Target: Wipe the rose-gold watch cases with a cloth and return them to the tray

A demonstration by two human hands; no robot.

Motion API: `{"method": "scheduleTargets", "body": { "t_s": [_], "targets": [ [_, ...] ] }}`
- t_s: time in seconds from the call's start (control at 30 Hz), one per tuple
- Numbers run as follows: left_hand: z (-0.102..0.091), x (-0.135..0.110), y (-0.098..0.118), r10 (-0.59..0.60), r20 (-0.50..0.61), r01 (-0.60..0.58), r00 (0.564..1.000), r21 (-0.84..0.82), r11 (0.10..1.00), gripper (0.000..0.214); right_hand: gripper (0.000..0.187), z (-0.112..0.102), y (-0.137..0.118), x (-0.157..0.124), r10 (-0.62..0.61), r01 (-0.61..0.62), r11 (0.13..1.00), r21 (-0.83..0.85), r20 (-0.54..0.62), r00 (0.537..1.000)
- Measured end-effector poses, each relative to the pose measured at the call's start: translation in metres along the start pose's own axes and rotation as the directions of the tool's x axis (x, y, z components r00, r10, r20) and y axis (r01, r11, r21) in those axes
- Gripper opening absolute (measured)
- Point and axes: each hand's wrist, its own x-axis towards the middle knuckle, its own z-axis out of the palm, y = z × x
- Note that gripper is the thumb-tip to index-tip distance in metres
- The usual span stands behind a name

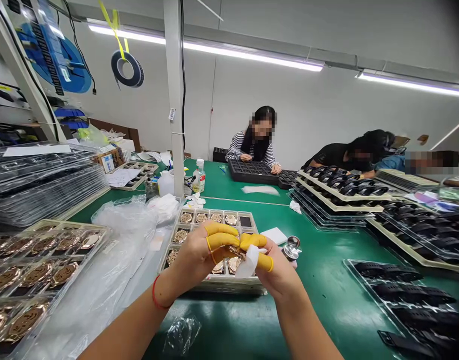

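Note:
Above a tray (233, 289) of rose-gold watch cases, both hands meet with yellow finger cots on the fingertips. My left hand (199, 247) is closed around a small rose-gold watch case (236, 251), mostly hidden by the fingers. From the other side, my right hand (272, 262) pinches a white wipe (248, 262) against the same case. A red string circles my left wrist. In the tray's compartments lie more watch cases (180, 235); the one at its back right corner shows only a dark pad.
At left a second tray (69, 252) of watch cases lies beside clear plastic film (116, 255). Stacked trays (45, 185) rise behind it. At right stand trays of black watches (405, 290). A metal-lidded dispenser (291, 247) and bottles (200, 175) stand farther back. Co-workers sit opposite.

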Motion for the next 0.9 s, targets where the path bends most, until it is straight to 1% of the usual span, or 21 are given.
{"method": "scheduleTargets", "body": {
  "t_s": [0.07, 0.17, 0.23, 0.27, 0.33, 0.4, 0.47, 0.5, 0.57, 0.63, 0.67, 0.7, 0.73, 0.77, 0.8, 0.83, 0.9],
  "targets": [
    [-0.006, 0.0, 0.001, 0.077, 0.015, -0.079, 0.997, 0.153, 0.985, 0.018, 0.016, 0.003, 0.003, 0.0, -0.015, 0.015, 1.0, -0.01, -0.014, 1.0],
    [-0.011, 0.002, 0.005, 0.124, 0.118, -0.158, 0.985, 0.347, 0.925, 0.017, 0.016, 0.009, 0.006, -0.003, -0.038, 0.031, 0.993, -0.11, -0.066, 0.997],
    [-0.012, 0.004, 0.005, 0.158, 0.187, -0.226, 0.969, 0.43, 0.874, 0.017, 0.018, 0.012, 0.006, -0.005, -0.077, 0.053, 0.977, -0.207, -0.109, 0.991],
    [-0.012, 0.005, 0.004, 0.172, 0.205, -0.246, 0.964, 0.431, 0.868, 0.017, 0.019, 0.013, 0.005, -0.007, -0.097, 0.064, 0.966, -0.252, -0.12, 0.988],
    [-0.011, 0.006, 0.0, 0.194, 0.192, -0.251, 0.962, 0.341, 0.906, 0.017, 0.021, 0.014, 0.001, -0.009, -0.117, 0.08, 0.948, -0.308, -0.104, 0.988],
    [-0.011, 0.006, -0.006, 0.202, 0.148, -0.226, 0.968, 0.17, 0.959, 0.017, 0.019, 0.013, -0.003, -0.011, -0.103, 0.085, 0.945, -0.317, -0.041, 0.994],
    [-0.008, 0.004, -0.012, 0.19, 0.102, -0.19, 0.976, -0.014, 0.982, 0.017, 0.017, 0.01, -0.006, -0.012, -0.09, 0.096, 0.947, -0.306, 0.031, 0.995],
    [-0.006, 0.003, -0.014, 0.169, 0.08, -0.161, 0.982, -0.097, 0.982, 0.016, 0.017, 0.009, -0.007, -0.012, -0.095, 0.108, 0.949, -0.295, 0.059, 0.994],
    [0.001, -0.001, -0.017, 0.082, 0.037, -0.07, 0.996, -0.262, 0.962, 0.014, 0.019, 0.007, -0.006, -0.012, -0.123, 0.144, 0.955, -0.261, 0.094, 0.988],
    [0.013, -0.004, -0.016, -0.077, 0.002, 0.07, 0.997, -0.432, 0.899, 0.014, 0.023, 0.006, -0.004, -0.012, -0.164, 0.181, 0.96, -0.214, 0.098, 0.982],
    [0.019, -0.006, -0.014, -0.181, -0.006, 0.153, 0.984, -0.509, 0.847, 0.017, 0.025, 0.006, -0.002, -0.011, -0.181, 0.195, 0.961, -0.198, 0.086, 0.98],
    [0.025, -0.006, -0.011, -0.289, -0.002, 0.237, 0.957, -0.571, 0.786, 0.022, 0.026, 0.006, -0.001, -0.01, -0.199, 0.208, 0.958, -0.199, 0.062, 0.978],
    [0.03, -0.007, -0.007, -0.393, 0.008, 0.317, 0.919, -0.608, 0.728, 0.027, 0.027, 0.007, 0.001, -0.009, -0.224, 0.223, 0.948, -0.229, 0.022, 0.974],
    [0.034, -0.007, -0.002, -0.479, 0.017, 0.385, 0.878, -0.618, 0.685, 0.03, 0.026, 0.007, 0.002, -0.008, -0.262, 0.243, 0.928, -0.284, -0.03, 0.965],
    [0.036, -0.006, 0.003, -0.533, 0.028, 0.441, 0.846, -0.6, 0.668, 0.031, 0.023, 0.007, 0.003, -0.007, -0.309, 0.262, 0.899, -0.351, -0.085, 0.947],
    [0.037, -0.005, 0.008, -0.551, 0.049, 0.481, 0.833, -0.555, 0.678, 0.03, 0.018, 0.007, 0.004, -0.006, -0.359, 0.277, 0.867, -0.414, -0.132, 0.924],
    [0.033, -0.003, 0.017, -0.522, 0.107, 0.516, 0.846, -0.411, 0.752, 0.024, 0.008, 0.006, 0.007, -0.005, -0.422, 0.292, 0.826, -0.482, -0.187, 0.887]
  ]
}}
